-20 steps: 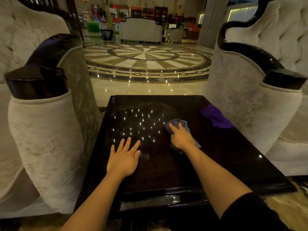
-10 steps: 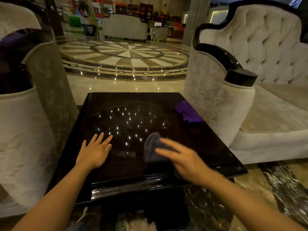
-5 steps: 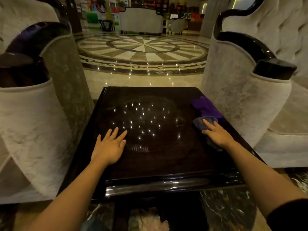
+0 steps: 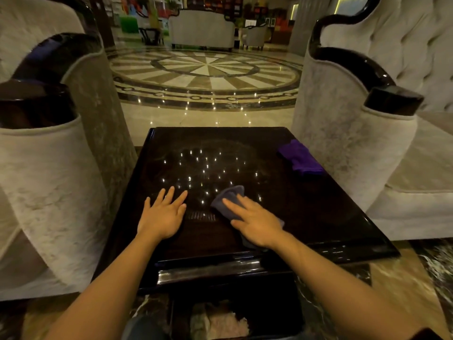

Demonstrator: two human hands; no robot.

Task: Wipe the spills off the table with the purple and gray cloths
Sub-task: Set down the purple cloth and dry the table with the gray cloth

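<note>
Two pale upholstered armchairs flank the scene, left one (image 4: 49,182) and right one (image 4: 353,153), each with glossy dark arm caps. Between them sits the dark glossy surface (image 4: 318,217), square-ish, reflecting many small ceiling light dots across its middle. Behind it, polished floor with a round sunburst inlay (image 4: 206,72). No spill can be told apart from the glare on the surface. Left hand (image 4: 163,214) lies flat, palm down, fingers spread wide, near the front-left part of the surface, holding nothing. Right hand (image 4: 255,222) is flat with fingers extended, pressing down on the gray cloth (image 4: 226,198), which is bunched under the fingers and palm, front-centre, just right of the left hand. Purple cloth (image 4: 300,157) lies crumpled at the far right edge of the surface, close to the right armchair, well apart from both hands.
</note>
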